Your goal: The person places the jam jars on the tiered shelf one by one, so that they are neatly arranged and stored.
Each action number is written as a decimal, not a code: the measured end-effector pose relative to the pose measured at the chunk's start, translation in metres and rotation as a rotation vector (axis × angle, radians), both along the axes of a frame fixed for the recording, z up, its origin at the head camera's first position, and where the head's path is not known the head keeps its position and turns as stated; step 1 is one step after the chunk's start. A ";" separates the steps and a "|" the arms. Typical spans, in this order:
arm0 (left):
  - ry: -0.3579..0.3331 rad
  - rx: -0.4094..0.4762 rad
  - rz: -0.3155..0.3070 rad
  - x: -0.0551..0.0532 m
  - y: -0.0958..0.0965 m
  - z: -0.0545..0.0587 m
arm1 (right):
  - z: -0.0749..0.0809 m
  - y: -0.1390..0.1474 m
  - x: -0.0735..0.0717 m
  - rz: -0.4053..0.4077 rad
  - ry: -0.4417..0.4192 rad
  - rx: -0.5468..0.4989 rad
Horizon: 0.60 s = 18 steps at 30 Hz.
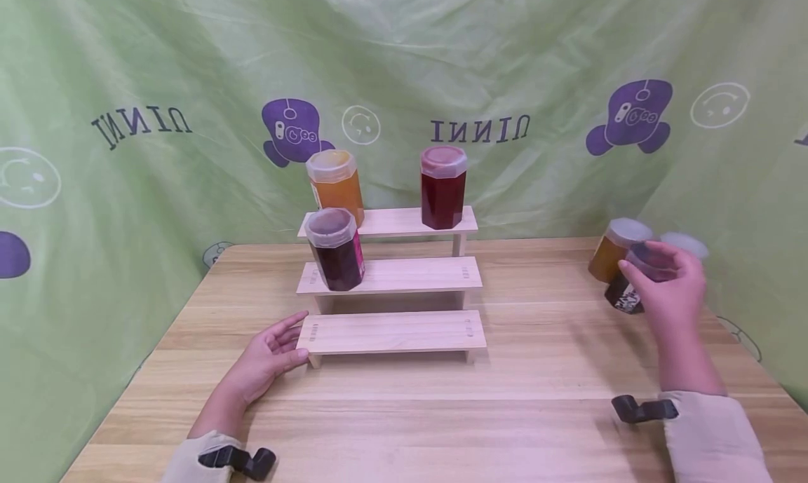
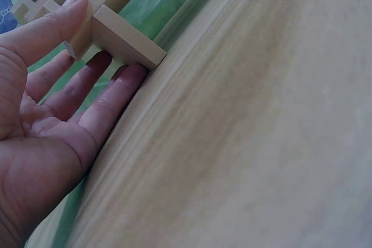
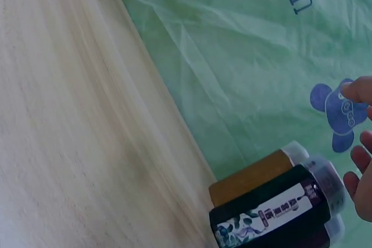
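A three-step wooden stand (image 1: 391,332) sits mid-table. My left hand (image 1: 268,360) grips the left end of its lowest step, thumb at the front edge; in the left wrist view the fingers reach the step's leg (image 2: 125,36). Off to the right, my right hand (image 1: 678,287) hovers around the lid of a dark jar (image 1: 625,297) with a printed label. Its thumb and fingers are spread in the right wrist view, fingertips close to the lid (image 3: 328,187). An amber jar (image 1: 609,259) stands beside that one, and another clear-lidded jar (image 1: 684,245) is mostly hidden behind the hand.
On the top step stand an orange jar (image 1: 337,188) at left and a red jar (image 1: 443,192) at right. A dark purple jar (image 1: 337,259) is on the middle step's left end. Behind the wooden table (image 1: 404,434) hangs a green printed cloth (image 1: 404,62).
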<state>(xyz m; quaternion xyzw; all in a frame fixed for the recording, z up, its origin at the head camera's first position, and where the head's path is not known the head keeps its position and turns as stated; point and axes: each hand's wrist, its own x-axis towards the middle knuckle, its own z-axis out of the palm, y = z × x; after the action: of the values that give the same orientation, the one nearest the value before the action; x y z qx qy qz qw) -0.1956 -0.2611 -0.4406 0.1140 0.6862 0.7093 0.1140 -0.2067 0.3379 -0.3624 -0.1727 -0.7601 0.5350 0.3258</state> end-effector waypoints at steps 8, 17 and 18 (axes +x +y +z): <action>-0.001 0.002 -0.011 0.001 0.000 0.000 | -0.006 0.013 -0.002 -0.120 -0.023 -0.139; -0.012 0.008 -0.007 0.001 0.000 0.000 | -0.018 0.020 -0.008 -0.101 -0.019 -0.248; -0.013 0.008 -0.009 0.001 0.000 0.000 | -0.020 0.021 -0.008 -0.106 -0.049 -0.216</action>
<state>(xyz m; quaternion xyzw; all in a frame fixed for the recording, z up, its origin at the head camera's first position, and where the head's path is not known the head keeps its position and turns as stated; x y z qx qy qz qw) -0.1947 -0.2608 -0.4404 0.1131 0.6820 0.7123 0.1212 -0.2148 0.3592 -0.3821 -0.2596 -0.6955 0.5915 0.3146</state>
